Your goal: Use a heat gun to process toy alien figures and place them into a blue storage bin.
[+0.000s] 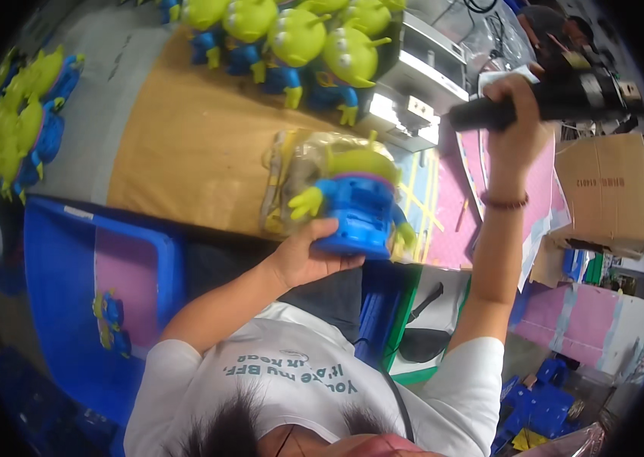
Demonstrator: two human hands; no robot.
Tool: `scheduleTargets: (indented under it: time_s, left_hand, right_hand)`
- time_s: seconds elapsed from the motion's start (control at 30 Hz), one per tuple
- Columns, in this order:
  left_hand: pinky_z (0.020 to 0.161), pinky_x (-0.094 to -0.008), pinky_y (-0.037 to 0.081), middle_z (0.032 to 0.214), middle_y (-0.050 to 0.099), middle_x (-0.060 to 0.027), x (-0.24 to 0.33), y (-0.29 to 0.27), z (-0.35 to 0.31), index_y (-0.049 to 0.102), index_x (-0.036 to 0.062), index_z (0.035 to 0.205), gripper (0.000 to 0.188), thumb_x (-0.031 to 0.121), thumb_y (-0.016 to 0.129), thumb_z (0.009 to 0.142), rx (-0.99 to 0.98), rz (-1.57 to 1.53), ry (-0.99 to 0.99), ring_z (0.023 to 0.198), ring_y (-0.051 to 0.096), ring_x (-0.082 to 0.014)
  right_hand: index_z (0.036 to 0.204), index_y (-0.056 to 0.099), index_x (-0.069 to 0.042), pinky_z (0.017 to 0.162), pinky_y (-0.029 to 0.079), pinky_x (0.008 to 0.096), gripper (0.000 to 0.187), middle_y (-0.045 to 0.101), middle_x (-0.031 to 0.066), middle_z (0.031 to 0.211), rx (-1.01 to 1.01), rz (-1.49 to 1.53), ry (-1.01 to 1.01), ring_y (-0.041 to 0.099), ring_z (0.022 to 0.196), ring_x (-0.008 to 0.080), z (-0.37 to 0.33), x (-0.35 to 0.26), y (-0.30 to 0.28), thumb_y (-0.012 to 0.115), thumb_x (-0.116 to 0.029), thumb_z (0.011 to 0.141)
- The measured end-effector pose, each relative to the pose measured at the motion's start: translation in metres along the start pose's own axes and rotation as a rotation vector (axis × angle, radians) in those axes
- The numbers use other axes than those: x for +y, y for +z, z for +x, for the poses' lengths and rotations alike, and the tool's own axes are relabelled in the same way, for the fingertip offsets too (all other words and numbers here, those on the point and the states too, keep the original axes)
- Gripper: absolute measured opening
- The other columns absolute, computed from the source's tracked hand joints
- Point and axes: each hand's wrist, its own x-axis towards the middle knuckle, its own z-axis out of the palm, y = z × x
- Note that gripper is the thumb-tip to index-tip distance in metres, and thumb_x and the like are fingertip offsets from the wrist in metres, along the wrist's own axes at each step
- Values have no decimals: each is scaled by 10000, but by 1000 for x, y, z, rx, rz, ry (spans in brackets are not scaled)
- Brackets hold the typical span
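My left hand point(303, 257) is wrapped round the base of a toy figure point(361, 206) with a blue body and a lime-green head and hands. The toy is held over the front edge of the bench, its blue side with a recessed opening turned toward me. To the right, my right hand point(520, 114) grips a dark handheld tool point(577, 97), raised above the pink-covered surface. The tool lies roughly level, its blunt dark end pointing left. Motion blurs it, so its exact kind cannot be told. Tool and toy are well apart.
Rows of similar toys point(295, 38) stand at the back of the bench point(185, 145); more toys point(21, 126) are at far left. A blue bin point(55, 266) holds a few figures. White equipment point(413, 114) stands behind the toy; a cardboard box point(604, 194) is at right. Other people are nearby.
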Motion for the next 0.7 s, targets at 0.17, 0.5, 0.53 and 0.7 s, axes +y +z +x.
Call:
scheduleTargets:
  time_s: [0.17, 0.5, 0.53, 0.7]
  left_hand:
    - [943, -411, 464, 1298, 490, -132, -13, 8, 3, 418, 61, 1312, 531, 341, 601, 900, 174, -217, 138, 1184, 489, -263]
    - [937, -406, 465, 1251, 522, -166, -10, 34, -64, 565, 24, 1181, 379, 84, 652, 817, 110, 1724, 482, 1173, 509, -346]
    - [934, -400, 466, 1241, 526, -174, -3, 38, -54, 600, 30, 1139, 356, 42, 662, 788, -69, 2120, 693, 1157, 517, -358]
    - [962, -595, 350, 1345, 416, -204, -6, 43, 11, 623, 293, 1126, 422, 182, 715, 730, 278, 2719, 957, 1218, 399, -469]
  right_hand:
    - [1034, 511, 59, 580, 490, 299, 252, 583, 94, 662, 25, -66, 126, 580, 571, 179, 16, 34, -5, 620, -5, 815]
    - [1074, 510, 49, 594, 479, 301, 279, 573, 95, 674, -104, 62, 385, 572, 596, 179, -17, 0, 3, 609, -40, 830]
    - [1086, 501, 69, 599, 482, 297, 291, 584, 101, 661, -121, 165, 354, 585, 589, 178, -25, -10, 5, 605, -5, 824]
    - [1149, 429, 111, 590, 485, 288, 384, 597, 108, 686, -202, 147, 232, 586, 596, 156, -56, -31, 21, 587, 28, 809]
